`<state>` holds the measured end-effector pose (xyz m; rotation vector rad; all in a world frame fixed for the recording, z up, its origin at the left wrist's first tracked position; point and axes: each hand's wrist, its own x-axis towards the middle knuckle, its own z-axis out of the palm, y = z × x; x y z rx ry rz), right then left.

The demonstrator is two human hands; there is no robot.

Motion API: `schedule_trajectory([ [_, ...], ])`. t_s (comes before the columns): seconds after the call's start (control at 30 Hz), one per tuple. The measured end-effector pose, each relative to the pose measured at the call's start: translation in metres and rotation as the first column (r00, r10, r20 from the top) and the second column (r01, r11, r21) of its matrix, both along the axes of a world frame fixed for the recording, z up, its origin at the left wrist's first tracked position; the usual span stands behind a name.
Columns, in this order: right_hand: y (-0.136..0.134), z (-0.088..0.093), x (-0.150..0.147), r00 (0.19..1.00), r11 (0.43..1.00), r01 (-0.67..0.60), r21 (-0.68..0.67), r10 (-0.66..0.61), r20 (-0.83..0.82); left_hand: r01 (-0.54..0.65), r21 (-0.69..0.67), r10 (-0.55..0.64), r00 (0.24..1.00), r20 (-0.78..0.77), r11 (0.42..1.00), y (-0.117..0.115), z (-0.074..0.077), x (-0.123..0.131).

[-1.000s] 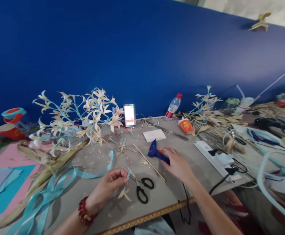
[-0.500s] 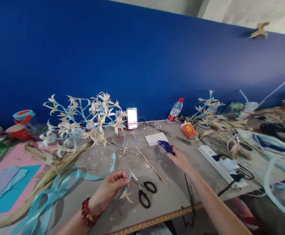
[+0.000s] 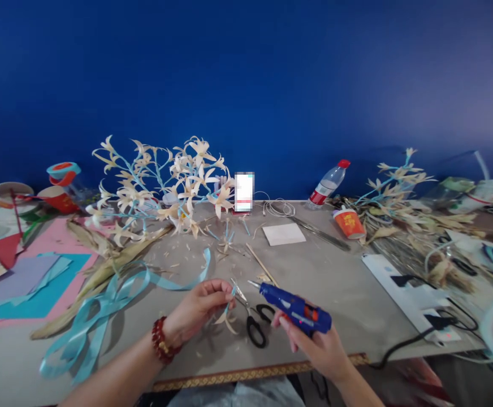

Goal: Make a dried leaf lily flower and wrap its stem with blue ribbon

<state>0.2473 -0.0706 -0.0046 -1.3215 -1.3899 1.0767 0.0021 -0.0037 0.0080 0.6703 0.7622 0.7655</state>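
In my left hand [image 3: 206, 302] a small artificial flower [image 3: 226, 321] is pinched by its blue-wrapped stem, its pale petals hanging downward. My right hand [image 3: 314, 345] grips a blue glue gun [image 3: 295, 308] by the handle, and its nozzle points left toward the flower without touching it. Black-handled scissors [image 3: 255, 330] lie on the table between my hands, partly behind the glue gun and my right fingers. A thin wooden stick [image 3: 261, 263] rests just beyond the nozzle. Light blue ribbon [image 3: 145, 278] curls across the table to the left of my left hand.
Branches of pale flowers [image 3: 187, 175] stand at the back left, beside a lit phone [image 3: 243, 192]. A white card [image 3: 284, 234], a tilted bottle [image 3: 329, 183] and a red paper cup [image 3: 349, 224] are farther back. At right lies a power strip [image 3: 394, 291]; coloured paper [image 3: 38, 297] lies left.
My right hand has brought the glue gun back from near the white card, turning its nozzle toward my left hand. My left hand still pinches the flower. The view has shifted left.
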Motion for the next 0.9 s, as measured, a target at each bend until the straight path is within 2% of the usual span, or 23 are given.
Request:
schedule_trajectory([
  [0.13,-0.008,-0.01,0.0,0.976,0.957,-0.023,0.288,-0.04,0.212,0.024,-0.005,-0.024,1.0,-0.019,1.0,0.0,0.001,0.0],
  [0.2,-0.006,-0.008,0.001,0.955,0.928,-0.078,0.364,-0.035,0.296,0.025,-0.007,-0.025,1.0,-0.015,1.0,0.0,0.002,0.0],
  [0.27,-0.003,-0.004,0.001,0.937,0.91,-0.123,0.396,-0.025,0.348,0.022,-0.008,-0.022,1.0,-0.005,1.0,0.001,0.002,0.0],
  [0.37,-0.002,0.002,-0.001,0.913,0.882,-0.123,0.455,-0.079,0.4,0.02,0.002,-0.02,1.0,-0.006,1.0,0.001,0.002,0.0],
  [0.57,-0.002,0.0,-0.001,0.886,0.806,-0.103,0.583,-0.192,0.422,0.018,0.015,-0.018,1.0,0.007,1.0,0.0,0.001,-0.001],
  [0.8,0.0,-0.004,-0.001,0.887,0.793,-0.104,0.6,-0.199,0.417,0.031,0.012,-0.03,1.0,-0.002,0.999,-0.002,0.004,-0.002],
  [0.9,0.001,-0.002,-0.003,0.891,0.815,-0.115,0.569,-0.169,0.422,0.038,0.013,-0.038,0.999,-0.002,0.999,-0.001,0.004,-0.002],
])
